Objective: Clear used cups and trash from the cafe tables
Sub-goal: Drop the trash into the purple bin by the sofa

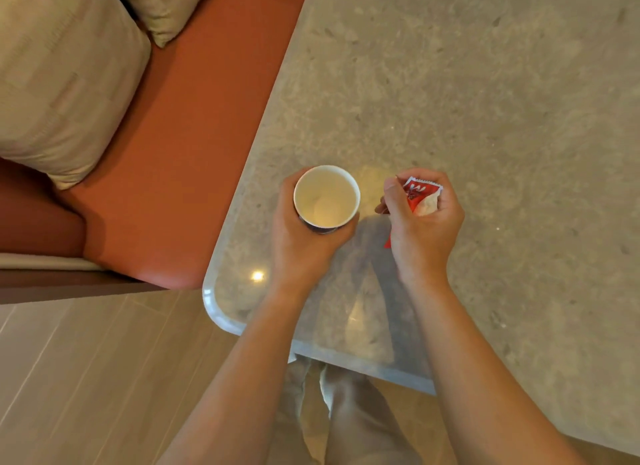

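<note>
Cups: one paper cup [327, 197] — left hand [304, 236] grips it
Wrappers: one red wrapper [420, 196] — right hand [420, 229] clutches it
Tabletop [485, 100]: stone

One wide-angle camera, worn on the person's head, looks steeply down and slightly forward from close above the near corner of the table [485, 100]. Both forearms [242, 378] enter from the bottom edge; the left hand [301, 236] gripping a cup [326, 196] and the right hand [424, 225] holding a packet [420, 196] sit near mid-frame. A bench [194, 152] with cushions [62, 83] fills the upper left, floor [86, 378] the lower left, the person's legs [353, 423] the bottom centre.
</note>
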The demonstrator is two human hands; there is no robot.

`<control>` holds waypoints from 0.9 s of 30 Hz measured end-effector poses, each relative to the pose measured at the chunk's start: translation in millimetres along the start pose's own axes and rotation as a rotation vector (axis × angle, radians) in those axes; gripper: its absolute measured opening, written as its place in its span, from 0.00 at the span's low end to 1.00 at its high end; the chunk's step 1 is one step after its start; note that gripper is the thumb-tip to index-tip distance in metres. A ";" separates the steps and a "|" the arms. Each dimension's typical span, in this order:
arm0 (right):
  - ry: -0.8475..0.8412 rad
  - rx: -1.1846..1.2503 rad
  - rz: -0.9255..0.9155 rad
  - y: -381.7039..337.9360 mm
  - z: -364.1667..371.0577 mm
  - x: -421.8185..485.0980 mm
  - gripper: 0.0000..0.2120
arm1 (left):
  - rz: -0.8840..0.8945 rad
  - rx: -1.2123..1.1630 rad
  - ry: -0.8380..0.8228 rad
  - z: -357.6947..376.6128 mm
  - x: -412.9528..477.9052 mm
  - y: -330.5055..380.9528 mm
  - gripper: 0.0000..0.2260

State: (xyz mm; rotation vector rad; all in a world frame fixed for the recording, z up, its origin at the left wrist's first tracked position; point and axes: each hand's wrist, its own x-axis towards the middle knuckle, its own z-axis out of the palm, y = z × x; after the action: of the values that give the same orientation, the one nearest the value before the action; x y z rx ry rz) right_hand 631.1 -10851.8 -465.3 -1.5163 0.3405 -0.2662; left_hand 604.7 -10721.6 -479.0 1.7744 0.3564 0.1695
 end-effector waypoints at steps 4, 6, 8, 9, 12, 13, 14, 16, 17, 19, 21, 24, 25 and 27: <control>-0.114 0.025 -0.048 -52.4 -11.0 -0.4 0.08 | 0.097 -0.050 0.076 -1.8 -12.1 46.8 0.32; -0.176 0.019 -0.104 -81.0 -16.9 0.5 0.10 | 0.142 -0.070 0.091 -3.4 -18.5 73.8 0.32; -0.224 -0.003 -0.179 -107.6 -20.0 -0.5 0.10 | 0.194 -0.093 0.106 -9.5 -24.8 100.9 0.32; -0.242 -0.009 -0.211 -120.2 -19.1 -2.8 0.10 | 0.227 -0.101 0.115 -15.7 -27.7 113.5 0.32; -0.287 0.005 -0.271 -154.4 -3.4 -17.9 0.10 | 0.304 -0.106 0.161 -47.8 -36.4 148.4 0.31; -0.308 0.014 -0.291 -164.6 6.2 -24.9 0.10 | 0.333 -0.100 0.186 -63.3 -39.1 157.8 0.31; -0.337 0.019 -0.313 -173.5 17.5 -33.6 0.10 | 0.352 -0.091 0.217 -81.1 -43.2 166.2 0.31; -0.415 0.024 -0.362 -187.6 45.3 -56.9 0.10 | 0.369 -0.088 0.293 -121.5 -55.6 178.4 0.30; -0.459 0.036 -0.378 -193.7 61.2 -72.5 0.10 | 0.386 -0.086 0.338 -143.8 -64.9 182.4 0.30; -0.542 0.085 -0.401 -203.4 96.3 -107.5 0.10 | 0.419 -0.071 0.439 -192.1 -83.8 187.0 0.28; -0.633 0.121 -0.433 -212.5 133.7 -149.6 0.11 | 0.435 -0.050 0.527 -244.7 -105.1 184.9 0.28; -0.777 0.138 -0.470 -223.9 191.7 -225.4 0.12 | 0.439 -0.014 0.647 -331.7 -143.9 171.3 0.28; -0.822 0.143 -0.467 -226.2 210.8 -252.3 0.13 | 0.435 -0.011 0.686 -361.9 -158.2 166.6 0.28; -0.924 0.151 -0.452 -232.0 249.4 -310.8 0.15 | 0.437 0.005 0.764 -421.9 -187.9 155.4 0.28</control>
State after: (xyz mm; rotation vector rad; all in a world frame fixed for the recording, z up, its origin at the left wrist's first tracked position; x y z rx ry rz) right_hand 447.7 -10513.2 -211.7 -1.3949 -0.7433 0.0752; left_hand 322.8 -10424.2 -215.3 1.7151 0.4992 1.1727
